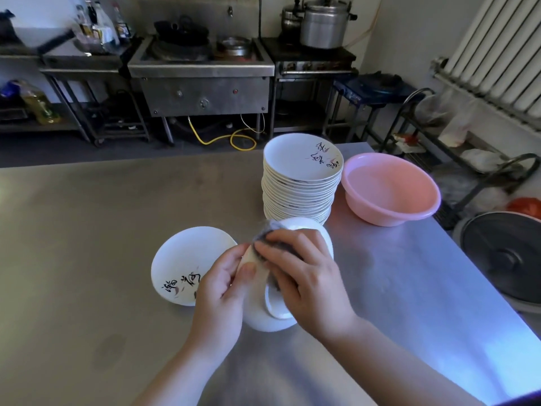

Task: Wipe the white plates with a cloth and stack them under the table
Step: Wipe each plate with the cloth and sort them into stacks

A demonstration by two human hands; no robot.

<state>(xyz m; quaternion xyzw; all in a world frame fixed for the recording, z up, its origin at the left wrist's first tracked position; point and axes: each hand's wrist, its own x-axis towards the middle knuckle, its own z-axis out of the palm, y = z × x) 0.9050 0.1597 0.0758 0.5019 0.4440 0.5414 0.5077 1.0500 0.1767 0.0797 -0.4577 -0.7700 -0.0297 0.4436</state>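
Both hands work one plate [272, 312] above the worktop [87, 230]: left hand [222, 291] pinches its rim, right hand [304, 273] presses the cloth [265, 234]. Best to turn the plate steadily, wiping rim to centre.

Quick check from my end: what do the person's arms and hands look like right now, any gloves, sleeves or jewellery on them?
Both hands are bare: no gloves on the left hand or the right hand. The forearms are uncovered as far as the frame's bottom edge, with no sleeve showing. No rings, watch or wristband are visible.

plate on table [187, 259] | stack's top plate [298, 156] | brushed characters, unreadable
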